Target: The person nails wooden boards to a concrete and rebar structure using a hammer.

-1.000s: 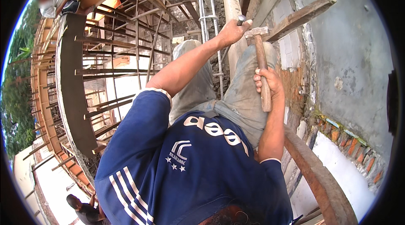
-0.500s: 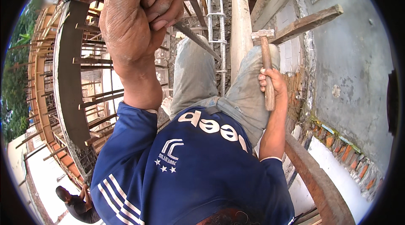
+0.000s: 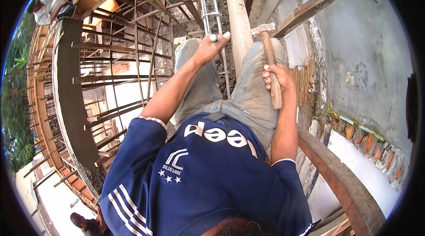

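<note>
Our left hand (image 3: 211,48) has dropped from close before the camera back down to the pale wooden post (image 3: 237,19), fingers pinched narrow around a small metal piece (image 3: 214,38), probably a nail head. We sit high on a building site, a grey plastered wall (image 3: 367,46) to our right and steel rebar (image 3: 133,76) over formwork to our left. Our right hand (image 3: 275,79) is wrapped tight on the hammer (image 3: 269,59), head up beside the post, elbow bent.
</note>
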Tool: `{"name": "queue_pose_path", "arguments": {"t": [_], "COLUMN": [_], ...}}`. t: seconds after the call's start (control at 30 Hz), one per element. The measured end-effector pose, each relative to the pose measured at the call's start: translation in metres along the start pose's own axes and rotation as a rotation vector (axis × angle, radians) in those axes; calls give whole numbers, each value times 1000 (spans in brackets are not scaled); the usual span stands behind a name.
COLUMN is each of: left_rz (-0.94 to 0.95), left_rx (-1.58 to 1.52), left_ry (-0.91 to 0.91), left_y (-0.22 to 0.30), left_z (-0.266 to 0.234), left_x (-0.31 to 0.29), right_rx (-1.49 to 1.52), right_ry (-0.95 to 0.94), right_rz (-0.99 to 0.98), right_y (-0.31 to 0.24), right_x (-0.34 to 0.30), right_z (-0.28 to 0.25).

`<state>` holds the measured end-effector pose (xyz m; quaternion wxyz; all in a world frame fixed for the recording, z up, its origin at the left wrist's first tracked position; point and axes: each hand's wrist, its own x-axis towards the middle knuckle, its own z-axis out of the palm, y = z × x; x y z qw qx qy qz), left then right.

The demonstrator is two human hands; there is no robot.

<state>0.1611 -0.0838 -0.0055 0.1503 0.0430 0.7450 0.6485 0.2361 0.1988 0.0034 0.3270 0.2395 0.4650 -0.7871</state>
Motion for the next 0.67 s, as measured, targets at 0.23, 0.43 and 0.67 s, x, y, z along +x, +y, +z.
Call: {"name": "queue_pose_path", "arguments": {"t": [0.23,0.43,0.67], "left_rz": [97,436,673], "left_rx": [447,462,792], "left_ry": [-467,-721,-751], "left_y": [-25,-37,-29], "left_z": [-2,19,36], "left_x": [-2,-47,-74], "right_rx": [26,13,-19], "right_ry": [-8,-8,5], "right_rz": [-5,6,20], "right_y": [-2,0,-1], "right_x": [-2,-2,-1], "right_z": [1,4,3]}}
